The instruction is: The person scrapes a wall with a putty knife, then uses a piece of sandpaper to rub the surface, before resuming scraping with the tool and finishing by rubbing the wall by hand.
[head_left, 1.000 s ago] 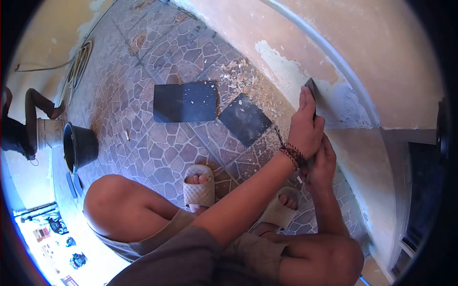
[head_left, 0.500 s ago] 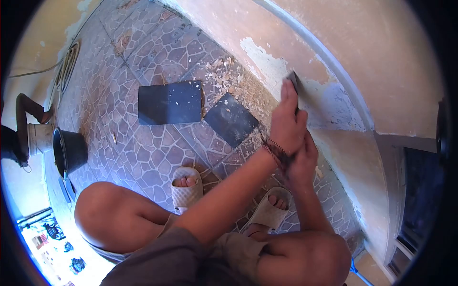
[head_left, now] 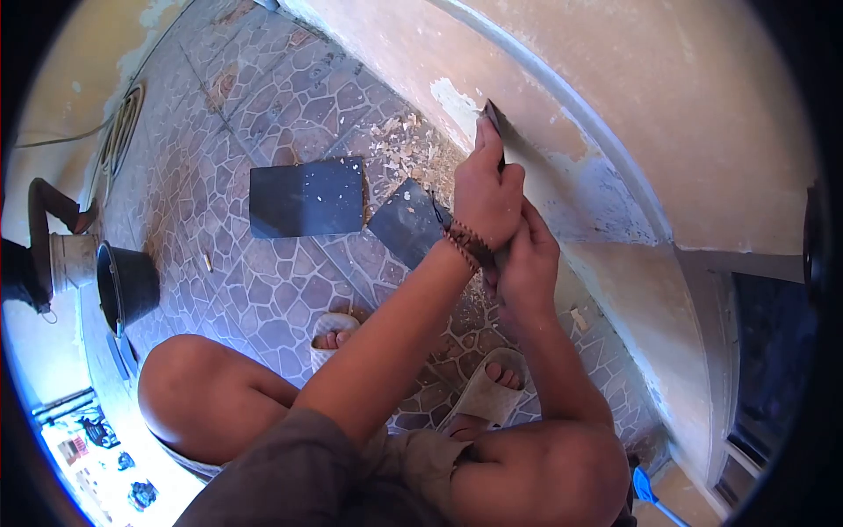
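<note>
Head view: the person squats on the purple-and-grey stone-pattern floor [head_left: 263, 290], facing the peach-painted plaster wall [head_left: 702, 114].

1. Tool position. The dark flat-bladed scraper [head_left: 493, 119] lies with its blade edge against the wall, at the far end of the bare patch.
2. Left hand [head_left: 487, 198]. It is closed around the upper part of the scraper, with one finger stretched up along the blade. A braided red-and-black wrist cord [head_left: 465, 241] sits at the wrist.
3. Right hand [head_left: 527, 263]. It is closed just below the left hand and touching it, apparently wrapped on the handle; the handle itself is hidden.
4. Progress. A whitish-grey stripped band [head_left: 597, 198] runs along the lower wall from the blade towards the near end. Pale paint flakes [head_left: 413, 140] lie on the floor at the wall's foot. Judged from this, a good length of the lower wall is done. Paint beyond the blade and above the band remains.
5. Surroundings. Two dark square sheets [head_left: 307, 198] lie flat on the floor near the flakes. A black plastic bucket [head_left: 127, 281] stands well apart, towards the left edge of the floor.
</note>
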A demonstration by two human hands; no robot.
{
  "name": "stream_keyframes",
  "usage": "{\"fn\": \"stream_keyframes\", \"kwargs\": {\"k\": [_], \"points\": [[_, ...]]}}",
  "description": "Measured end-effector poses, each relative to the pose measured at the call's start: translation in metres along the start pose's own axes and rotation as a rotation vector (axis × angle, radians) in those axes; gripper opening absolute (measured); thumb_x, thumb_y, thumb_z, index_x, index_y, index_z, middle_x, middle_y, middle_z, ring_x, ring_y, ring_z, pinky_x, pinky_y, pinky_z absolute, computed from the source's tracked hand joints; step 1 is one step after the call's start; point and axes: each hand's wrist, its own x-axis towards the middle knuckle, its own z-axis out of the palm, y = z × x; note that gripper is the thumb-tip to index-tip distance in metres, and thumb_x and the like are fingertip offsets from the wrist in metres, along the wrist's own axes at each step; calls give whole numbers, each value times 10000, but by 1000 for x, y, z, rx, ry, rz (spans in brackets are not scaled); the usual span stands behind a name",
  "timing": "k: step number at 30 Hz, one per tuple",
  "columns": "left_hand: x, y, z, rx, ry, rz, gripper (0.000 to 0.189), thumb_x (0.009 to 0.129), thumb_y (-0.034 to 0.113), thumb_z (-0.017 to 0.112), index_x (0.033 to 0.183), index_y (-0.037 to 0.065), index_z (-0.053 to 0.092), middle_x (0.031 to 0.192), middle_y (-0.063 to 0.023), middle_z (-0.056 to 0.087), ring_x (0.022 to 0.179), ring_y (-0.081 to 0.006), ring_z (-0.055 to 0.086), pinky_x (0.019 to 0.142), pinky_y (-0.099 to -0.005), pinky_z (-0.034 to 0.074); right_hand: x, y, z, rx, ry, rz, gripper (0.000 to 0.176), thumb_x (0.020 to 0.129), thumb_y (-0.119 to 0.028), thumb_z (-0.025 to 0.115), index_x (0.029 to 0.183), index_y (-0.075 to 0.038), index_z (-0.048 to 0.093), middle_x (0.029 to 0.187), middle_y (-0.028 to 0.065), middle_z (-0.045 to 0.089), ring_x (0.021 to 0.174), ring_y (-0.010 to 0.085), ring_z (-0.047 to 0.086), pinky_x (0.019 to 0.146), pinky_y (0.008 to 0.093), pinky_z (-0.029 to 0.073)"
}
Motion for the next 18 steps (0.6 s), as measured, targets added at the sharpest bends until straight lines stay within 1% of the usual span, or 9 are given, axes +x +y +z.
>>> {"fn": "stream_keyframes", "kwargs": {"k": [2,4,7,9,11,13,16,17,18], "points": [[-9,4,0,11,12,-5,605,756,60,485,1320,-37,291,727,-182,570,595,-274,553,568,-336,445,-2,-4,-4,-22,-12,-2,343,941,-212,400,1201,-4,482,584,12,512,344,59,392,307,210,300],[-29,8,7,-92,-115,-32,658,756,61,460,1331,-94,179,1273,-332,360,1104,-421,457,915,-392,395,-17,1,-26,-64,6,13,347,941,-212,399,1206,-3,478,584,14,513,346,61,396,308,210,302],[-47,7,32,-122,-40,112,659,760,59,459,1331,-95,171,1314,-314,318,1164,-431,396,974,-396,341,-30,0,-45,-58,74,24,350,941,-211,399,1209,2,474,573,9,498,352,59,396,311,213,302],[-36,-4,29,-32,31,79,627,757,63,483,1323,-62,246,961,-272,488,838,-367,522,750,-371,421,-18,9,-30,-50,88,-19,345,944,-205,390,1208,-1,475,574,6,496,354,55,393,311,213,296],[-12,-2,9,29,23,24,607,756,70,495,1316,-44,292,751,-235,567,646,-314,574,617,-352,457,-4,8,-6,-32,57,-40,340,946,-197,382,1208,-1,476,576,4,496,355,53,388,311,214,292],[13,9,-20,59,-59,-60,597,758,82,496,1311,-39,308,684,-204,556,591,-274,554,574,-337,448,7,2,17,-10,-26,-37,335,948,-188,375,1207,-1,476,579,2,498,356,51,382,311,215,291],[7,6,-20,22,15,-30,588,760,93,493,1308,-32,322,612,-163,530,537,-220,519,527,-318,427,8,6,18,-41,-17,-49,335,950,-188,370,1210,-3,473,574,1,496,353,53,377,309,217,290],[0,7,-16,-57,-28,-96,601,757,83,491,1318,-33,307,679,-191,552,578,-217,536,558,-314,436,4,6,11,-29,-10,-52,337,950,-191,371,1212,-3,470,572,2,495,351,54,374,308,218,290],[-9,2,-6,-59,5,-20,604,757,80,491,1319,-35,304,706,-201,555,593,-225,540,569,-313,439,-4,8,0,-18,-3,-50,339,951,-194,373,1215,-4,467,569,3,493,348,54,372,307,219,290]]}}
